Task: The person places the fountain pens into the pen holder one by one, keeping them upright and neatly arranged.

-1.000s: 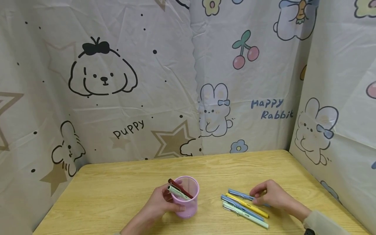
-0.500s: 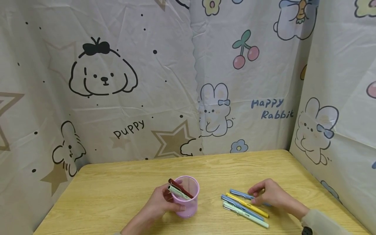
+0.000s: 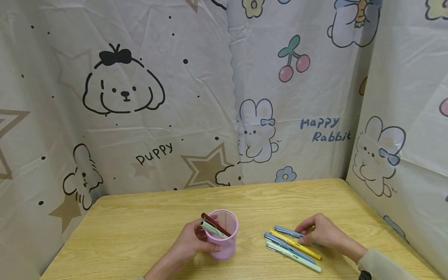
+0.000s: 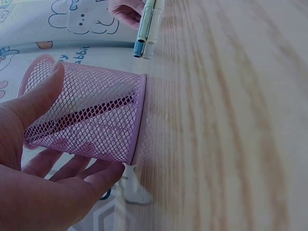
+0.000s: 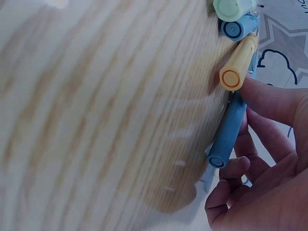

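My left hand grips a pink mesh pen cup that stands upright on the table. Inside lean a dark red pen and a pale green pen, their tops over the rim on the left. To the right, my right hand pinches the farthest blue pen, which lies on the table. Beside it lie a yellow pen, another blue pen and a pale green pen. In the right wrist view, the thumb is close to the yellow pen; whether they touch I cannot tell.
The light wooden table carries the cup and pens. Printed cloth with puppies and rabbits hangs behind it and along both sides. A beige sleeve and a dark wrist item show at the right.
My right hand has shifted slightly left while at the far blue pen. The left hand and cup stay in place; the head view has moved very slightly.
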### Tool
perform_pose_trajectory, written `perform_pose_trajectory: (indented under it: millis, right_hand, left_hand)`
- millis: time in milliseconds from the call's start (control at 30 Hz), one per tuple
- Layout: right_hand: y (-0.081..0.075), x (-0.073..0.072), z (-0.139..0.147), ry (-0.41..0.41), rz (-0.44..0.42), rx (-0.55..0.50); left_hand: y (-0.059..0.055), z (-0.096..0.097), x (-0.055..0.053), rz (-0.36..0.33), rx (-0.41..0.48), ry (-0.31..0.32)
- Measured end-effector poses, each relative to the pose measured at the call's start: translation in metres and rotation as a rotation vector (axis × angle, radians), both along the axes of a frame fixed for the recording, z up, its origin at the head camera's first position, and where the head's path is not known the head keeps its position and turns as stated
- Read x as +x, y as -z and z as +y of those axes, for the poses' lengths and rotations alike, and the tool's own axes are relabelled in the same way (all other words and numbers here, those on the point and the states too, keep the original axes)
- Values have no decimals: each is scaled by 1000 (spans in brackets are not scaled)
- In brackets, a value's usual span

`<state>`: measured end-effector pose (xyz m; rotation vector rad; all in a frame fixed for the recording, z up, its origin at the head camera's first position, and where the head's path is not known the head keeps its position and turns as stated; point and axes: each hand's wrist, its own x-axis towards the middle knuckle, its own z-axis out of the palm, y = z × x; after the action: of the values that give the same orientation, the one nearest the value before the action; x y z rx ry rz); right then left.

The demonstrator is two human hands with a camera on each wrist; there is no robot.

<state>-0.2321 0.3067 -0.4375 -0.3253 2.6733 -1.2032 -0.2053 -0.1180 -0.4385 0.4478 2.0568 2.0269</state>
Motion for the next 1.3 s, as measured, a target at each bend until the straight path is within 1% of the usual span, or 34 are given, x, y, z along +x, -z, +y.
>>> perform_pose_trajectory:
  millis: [200,300,433,700,967,1167,1300]
  right_hand:
    - [-1,0,-1,5,9,1]
    - [0,0,-2,24,4,11]
    - [0,2,-4,38,8,26]
    - [-3,5,-7,37,15,28]
    - [-3,4,-6,4,44,25]
    - [0,4,-5,-14,48,3]
    - [1,5,-3,-26,53,-4]
  left_hand:
    - [-1,0,1,0,-23,-8]
    - [-1,0,2,-2,-33,-12]
    - [-2,1,2,-5,-36,-14]
    - [-2,1,2,2,-31,-14]
    - [-2,1,2,6,-21,-10]
    - [-2,1,2,9,-12,-4]
    - [-2,1,2,5,-24,-9]
